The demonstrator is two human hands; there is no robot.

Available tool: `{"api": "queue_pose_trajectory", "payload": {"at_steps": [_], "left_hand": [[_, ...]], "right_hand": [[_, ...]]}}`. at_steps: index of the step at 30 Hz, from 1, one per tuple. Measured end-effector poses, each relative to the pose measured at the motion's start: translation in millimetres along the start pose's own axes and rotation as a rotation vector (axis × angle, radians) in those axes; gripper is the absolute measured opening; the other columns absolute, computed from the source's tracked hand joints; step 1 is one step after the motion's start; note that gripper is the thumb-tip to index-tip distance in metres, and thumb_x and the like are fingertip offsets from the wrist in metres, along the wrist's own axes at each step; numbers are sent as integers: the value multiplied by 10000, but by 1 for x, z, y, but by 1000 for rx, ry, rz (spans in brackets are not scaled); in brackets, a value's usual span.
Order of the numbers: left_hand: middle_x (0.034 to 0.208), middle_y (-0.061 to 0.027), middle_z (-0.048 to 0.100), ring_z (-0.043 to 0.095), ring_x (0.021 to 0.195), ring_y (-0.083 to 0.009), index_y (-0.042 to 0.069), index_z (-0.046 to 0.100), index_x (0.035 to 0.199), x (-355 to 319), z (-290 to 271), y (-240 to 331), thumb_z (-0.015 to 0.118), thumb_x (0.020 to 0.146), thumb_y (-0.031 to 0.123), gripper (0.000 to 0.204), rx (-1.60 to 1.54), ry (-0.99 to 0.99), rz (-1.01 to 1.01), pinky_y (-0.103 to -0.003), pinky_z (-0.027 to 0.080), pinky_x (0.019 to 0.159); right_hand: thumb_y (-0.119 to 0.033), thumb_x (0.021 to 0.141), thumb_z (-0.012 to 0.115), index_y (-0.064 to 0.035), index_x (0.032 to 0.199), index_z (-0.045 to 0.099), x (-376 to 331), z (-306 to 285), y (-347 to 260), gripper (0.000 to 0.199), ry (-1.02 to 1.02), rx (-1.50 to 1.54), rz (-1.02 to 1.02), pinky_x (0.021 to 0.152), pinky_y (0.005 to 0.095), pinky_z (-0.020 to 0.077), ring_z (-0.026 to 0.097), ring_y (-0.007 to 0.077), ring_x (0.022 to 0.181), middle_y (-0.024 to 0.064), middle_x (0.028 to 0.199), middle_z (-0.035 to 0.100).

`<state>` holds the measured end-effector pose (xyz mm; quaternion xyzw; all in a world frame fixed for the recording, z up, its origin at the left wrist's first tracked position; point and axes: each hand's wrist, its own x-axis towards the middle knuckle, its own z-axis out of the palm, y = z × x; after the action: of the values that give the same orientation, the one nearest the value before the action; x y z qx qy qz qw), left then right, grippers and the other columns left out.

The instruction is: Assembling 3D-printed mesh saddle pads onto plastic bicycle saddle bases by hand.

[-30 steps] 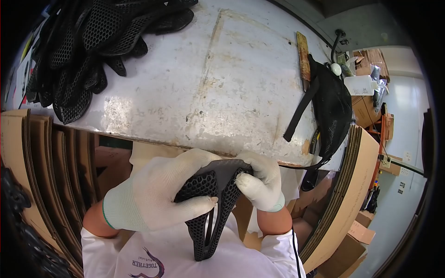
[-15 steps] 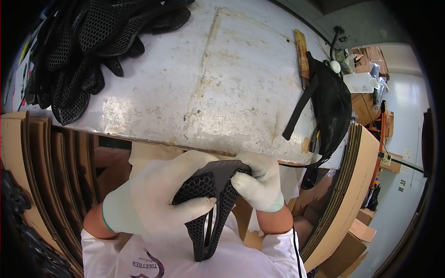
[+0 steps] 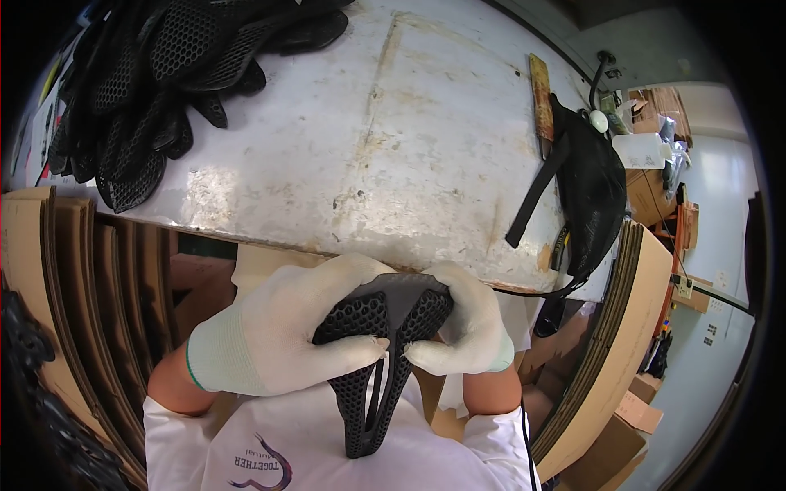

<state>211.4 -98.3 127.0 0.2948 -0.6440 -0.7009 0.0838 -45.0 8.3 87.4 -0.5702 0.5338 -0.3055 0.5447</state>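
My left grip [image 3: 295,327] is clasped round one flank of the black honeycomb-lattice saddle [image 3: 395,315], thumb across the top, fingers hidden underneath. My right grip [image 3: 471,327] is curled about the other flank, its thumb pointing in to the middle slot. Both are gloved in white knit, drawn in to the saddle's width. The saddle is off the bench [image 3: 442,164], between its near edge and my white shirt [image 3: 327,446], broad end away from me, narrow nose toward my body.

I judge the slim, unsupported nose the weak point: if I press unevenly with my thumbs, the slotted frame could twist. The knit could snag on the lattice, as the thumb tips look frayed. If both thumbs slacken together, the saddle could drop, since nothing I can see props it from below.

Farther out, a pile of black lattice saddles [image 3: 180,57] sits at the bench's far left; jostled, those at its edge might slide. On the right side lies a black mesh bag [image 3: 589,188], its contents not readable through the dark mesh, next to a worn wooden handle [image 3: 540,98]. Beyond is a white plastic container [image 3: 641,151], whatever it holds hidden. Below right stands a cardboard box [image 3: 602,442]; I cannot tell what is inside. Corrugated cardboard [image 3: 74,327] stands in upright layers on my left.
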Motion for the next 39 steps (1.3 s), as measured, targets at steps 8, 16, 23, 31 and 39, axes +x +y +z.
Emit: {"api": "queue_pose_trajectory", "payload": {"at_steps": [8,16,23,31,39], "left_hand": [[948,-110,736,708,827,-172,-58,631,1284,0,5,-5,830,868,168,514,-1,38,-1,-326,558,762],[955,-109,740,710,855,-159,-51,627,1298,1,1,-2,796,865,98,488,-88,19,-83,-318,556,779],[981,-100,734,693,834,-150,-56,662,1265,2,1,4,819,840,139,494,-54,16,-102,-303,547,766],[725,-82,652,609,617,-200,-92,699,989,-9,-5,-35,679,951,478,572,-41,29,183,-316,496,603],[936,-188,710,747,801,-353,-68,707,1008,36,13,11,835,815,352,480,626,238,948,-400,594,588]], "right_hand": [[-311,690,876,12,1113,663,7,5,-13,573,26,-85,74,787,366,531,654,266,837,135,923,650],[-300,698,875,-3,1102,661,8,8,-7,545,78,-86,6,764,348,524,637,227,817,110,921,651],[-491,887,730,40,808,652,9,30,23,543,250,368,113,596,327,428,537,146,665,77,722,598],[-531,961,700,51,1101,724,11,30,10,599,288,327,-84,879,348,538,685,217,972,147,1035,733],[-672,1100,276,72,1073,689,41,-5,-27,850,428,165,-142,770,425,527,686,363,827,226,872,674]]}}
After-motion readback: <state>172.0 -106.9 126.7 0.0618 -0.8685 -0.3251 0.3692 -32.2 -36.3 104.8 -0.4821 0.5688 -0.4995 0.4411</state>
